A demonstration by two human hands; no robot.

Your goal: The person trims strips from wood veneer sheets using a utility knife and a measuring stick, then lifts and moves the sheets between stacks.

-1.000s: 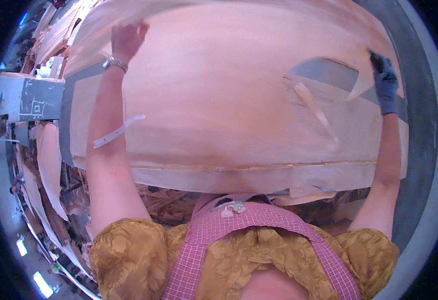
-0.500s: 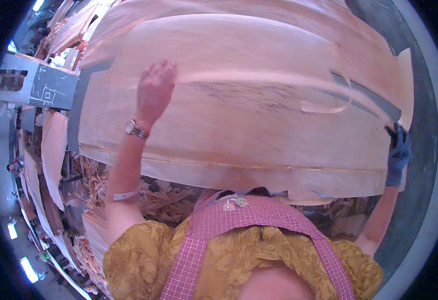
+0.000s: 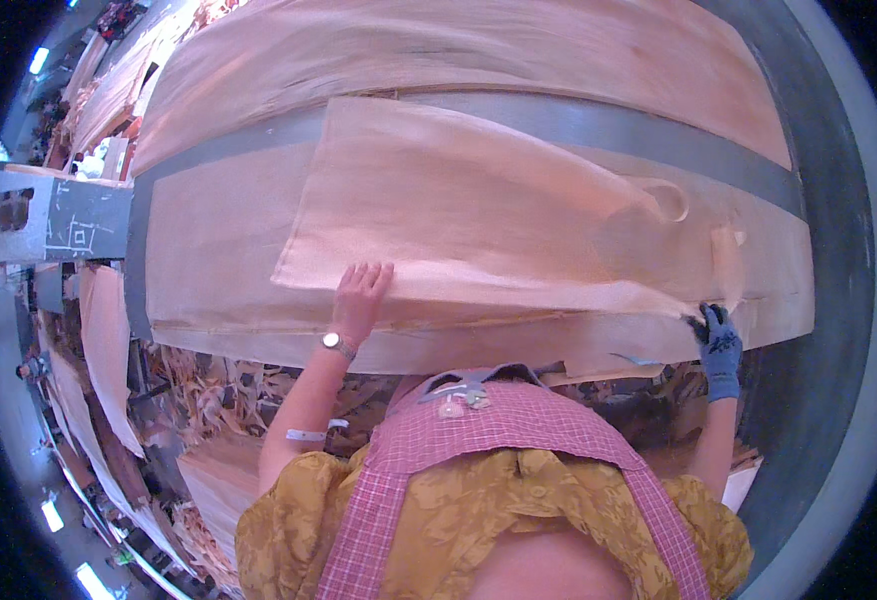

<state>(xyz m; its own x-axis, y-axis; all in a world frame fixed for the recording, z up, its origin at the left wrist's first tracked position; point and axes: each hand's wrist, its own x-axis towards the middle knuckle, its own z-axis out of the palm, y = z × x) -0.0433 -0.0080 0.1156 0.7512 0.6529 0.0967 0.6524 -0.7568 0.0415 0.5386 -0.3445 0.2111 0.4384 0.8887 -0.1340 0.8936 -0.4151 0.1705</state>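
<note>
A thin, pale wood veneer sheet (image 3: pixel 428 210) lies loose and skewed, with a raised fold and a curled far edge at its right part. My bare left hand (image 3: pixel 362 295), a watch on its wrist, rests on the sheet's near edge with its fingers stretched out. At the sheet's near right corner, my right hand (image 3: pixel 716 345), in a blue-grey glove with dark fingertips, is closed on the edge. Beneath is another broad veneer sheet (image 3: pixel 218 230). A small torn strip of veneer (image 3: pixel 726 262) lies beyond my right hand.
A grey tabletop strip (image 3: pixel 558 122) separates these sheets from a veneer pile (image 3: pixel 458 50) farther off. Scraps of veneer (image 3: pixel 223 400) heap below the table's near edge. A grey metal beam (image 3: pixel 88 220) stands at left, and a grey surface (image 3: pixel 838 330) curves along the right.
The loose sheet has come nearer to me, uncovering the grey strip behind it. My right hand has moved left and nearer; my left hand has come down onto the sheet's near edge.
</note>
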